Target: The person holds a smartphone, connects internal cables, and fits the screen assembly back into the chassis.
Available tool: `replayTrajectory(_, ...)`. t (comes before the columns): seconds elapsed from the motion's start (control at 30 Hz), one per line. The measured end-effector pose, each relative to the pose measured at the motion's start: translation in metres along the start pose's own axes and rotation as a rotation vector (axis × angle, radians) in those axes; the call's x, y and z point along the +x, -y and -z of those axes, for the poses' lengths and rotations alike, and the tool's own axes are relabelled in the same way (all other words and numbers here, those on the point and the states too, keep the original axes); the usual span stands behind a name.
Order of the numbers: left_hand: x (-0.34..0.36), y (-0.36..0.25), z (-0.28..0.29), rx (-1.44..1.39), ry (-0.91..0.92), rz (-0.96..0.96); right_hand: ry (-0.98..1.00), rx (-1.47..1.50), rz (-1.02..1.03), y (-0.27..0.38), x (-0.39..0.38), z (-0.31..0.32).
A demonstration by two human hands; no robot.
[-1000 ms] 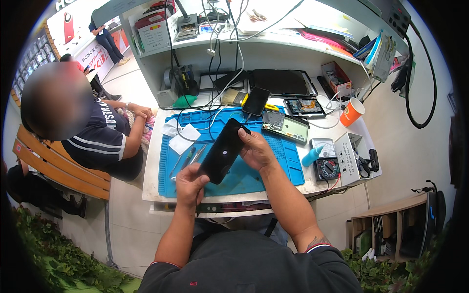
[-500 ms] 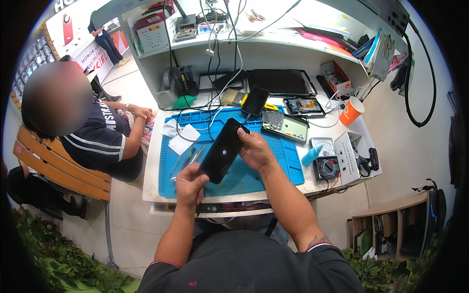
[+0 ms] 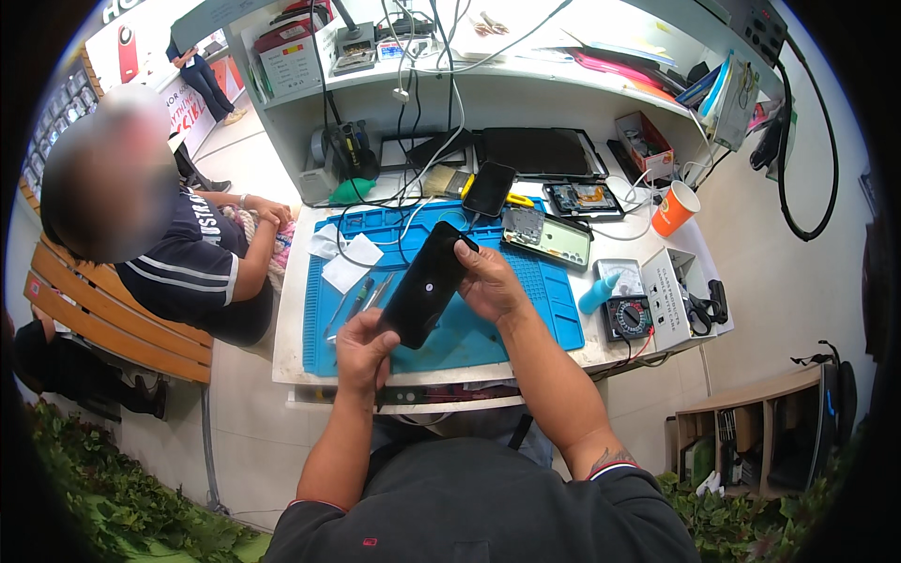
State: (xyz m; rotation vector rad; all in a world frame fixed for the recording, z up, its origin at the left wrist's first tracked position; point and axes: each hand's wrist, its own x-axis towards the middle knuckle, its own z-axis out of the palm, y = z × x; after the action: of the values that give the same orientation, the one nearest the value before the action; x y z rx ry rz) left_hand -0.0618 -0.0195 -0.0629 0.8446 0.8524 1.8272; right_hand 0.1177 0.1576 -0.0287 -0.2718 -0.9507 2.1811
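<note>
- At nine o'clock of the view a seated person (image 3: 178, 253) in a dark striped shirt sits on a wooden slatted bench (image 3: 103, 324), hands resting at the left edge of the white workbench (image 3: 291, 338). Green foliage (image 3: 122, 497) fills the floor corner at seven o'clock.
- At the middle, a blue work mat (image 3: 544, 310) covers most of the workbench. Two white wipes (image 3: 352, 263) lie on its ten o'clock corner, with thin hand tools (image 3: 361, 298) just below them.
- The left hand (image 3: 364, 345) is closed around the lower end of a black phone (image 3: 427, 286), fingers curled, thumb against its edge.
- The phone is held tilted above the mat, clear of it, its long axis running from seven to one o'clock.
- The right hand (image 3: 488, 280) grips the phone's upper end, fingertips wrapped over the top edge, palm partly open beside it.
- At twelve o'clock a second dark phone (image 3: 489, 188) lies beyond the mat, under hanging cables (image 3: 413, 113) from a cluttered shelf (image 3: 526, 70).
- At one o'clock an opened phone body (image 3: 547, 236) rests on the mat; an orange cup (image 3: 675, 208) stands further right.
- At three o'clock sit a multimeter (image 3: 627, 317) and a white box (image 3: 668, 296); a low wooden cabinet (image 3: 751, 432) stands on the floor at four o'clock.
</note>
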Motion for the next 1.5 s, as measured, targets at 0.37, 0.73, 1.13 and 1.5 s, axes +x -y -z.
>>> replayTrajectory(0.37,0.001,-0.003,-0.008,-0.047,0.034,-0.029,-0.006,0.003,0.003,0.000,-0.001,-0.001)
replayTrajectory(0.73,0.001,0.001,-0.002,-0.012,0.004,-0.023,-0.005,-0.005,0.002,0.000,0.000,0.000)
replayTrajectory(1.13,0.002,-0.001,-0.008,-0.036,0.018,-0.049,0.001,0.011,0.001,0.001,0.000,-0.001)
replayTrajectory(1.5,0.000,-0.004,-0.007,-0.064,0.031,-0.019,0.054,0.070,-0.023,0.004,-0.002,-0.002)
